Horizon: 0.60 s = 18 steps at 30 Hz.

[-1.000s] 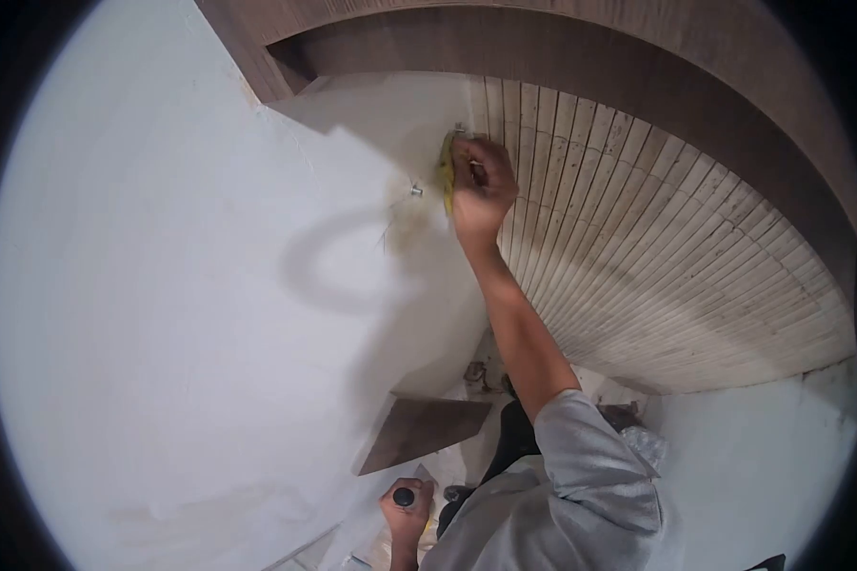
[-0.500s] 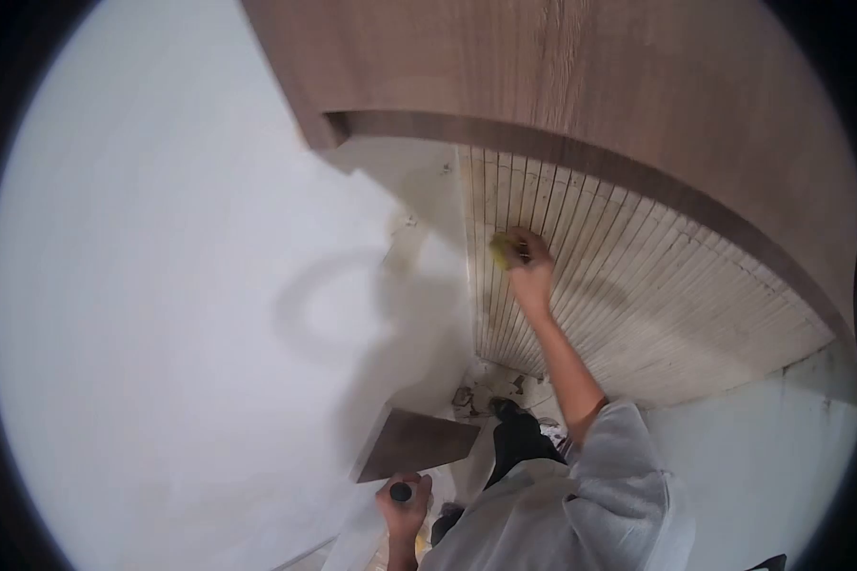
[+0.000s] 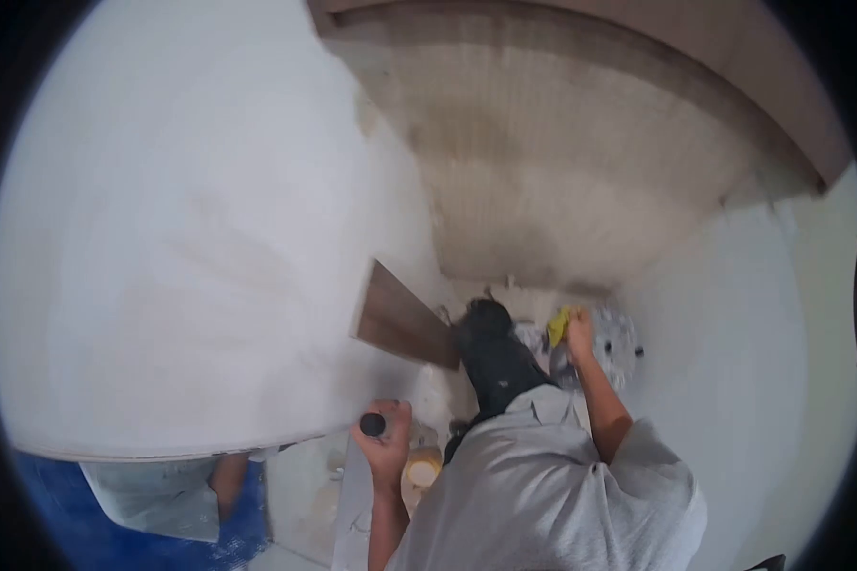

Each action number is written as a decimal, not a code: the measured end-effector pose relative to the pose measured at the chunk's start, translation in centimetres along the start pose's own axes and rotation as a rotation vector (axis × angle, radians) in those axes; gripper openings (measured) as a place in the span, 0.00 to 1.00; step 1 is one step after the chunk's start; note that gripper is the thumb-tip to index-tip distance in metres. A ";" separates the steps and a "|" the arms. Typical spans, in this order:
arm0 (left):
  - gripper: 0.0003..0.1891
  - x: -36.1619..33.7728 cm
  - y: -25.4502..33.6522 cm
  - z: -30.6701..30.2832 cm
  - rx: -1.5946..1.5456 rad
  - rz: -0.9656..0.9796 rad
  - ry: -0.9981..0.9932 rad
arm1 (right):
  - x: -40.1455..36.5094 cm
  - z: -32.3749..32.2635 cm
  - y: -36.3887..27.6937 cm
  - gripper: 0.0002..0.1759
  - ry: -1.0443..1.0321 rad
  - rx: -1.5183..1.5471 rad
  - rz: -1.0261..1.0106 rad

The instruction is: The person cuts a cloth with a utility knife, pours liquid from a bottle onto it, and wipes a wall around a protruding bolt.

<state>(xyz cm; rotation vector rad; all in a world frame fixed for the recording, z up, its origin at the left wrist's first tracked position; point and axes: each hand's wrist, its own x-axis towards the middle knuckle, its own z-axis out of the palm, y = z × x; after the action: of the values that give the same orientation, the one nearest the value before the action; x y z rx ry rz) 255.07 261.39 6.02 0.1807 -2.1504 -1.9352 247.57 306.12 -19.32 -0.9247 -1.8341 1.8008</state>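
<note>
My right hand (image 3: 579,340) is closed on a crumpled yellow cloth (image 3: 560,326), held low near the floor, to the right of my leg. Clear, crinkled plastic (image 3: 614,347) lies beside and beneath it. At the lower left, my left hand (image 3: 387,443) wraps around an object with a round black end (image 3: 372,424); the rest of it is hidden in my fist. Just above that hand, a brown wooden panel (image 3: 405,319) juts out by the white wall.
Overhead curves a brown wooden cabinet edge (image 3: 733,71), with a stained beige surface (image 3: 562,162) below it. A white wall (image 3: 200,238) stands at left. An orange-yellow round container (image 3: 424,468) is by my left forearm. A blue surface (image 3: 57,495) shows lower left.
My right hand has come down from the ribbed surface to near the floor, still holding the yellow cloth. The view has tilted downward. My left hand keeps its grip.
</note>
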 end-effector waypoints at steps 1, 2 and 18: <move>0.09 -0.6 0.3 0.1 -0.026 -0.009 -0.019 | -0.9 -1.2 -0.5 0.14 -0.002 0.040 -0.004; 0.09 -0.8 1.5 0.0 -0.043 -0.029 -0.058 | -2.1 -1.8 -1.7 0.15 0.007 0.070 0.008; 0.09 0.3 5.7 8.9 0.472 0.253 -0.744 | -14.9 -15.9 -9.6 0.15 0.207 0.375 0.187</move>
<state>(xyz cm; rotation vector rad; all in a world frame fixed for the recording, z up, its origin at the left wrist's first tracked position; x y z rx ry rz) 252.87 270.48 10.92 -0.8158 -2.8750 -1.4467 267.31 307.58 -6.16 -1.1110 -1.2638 1.9834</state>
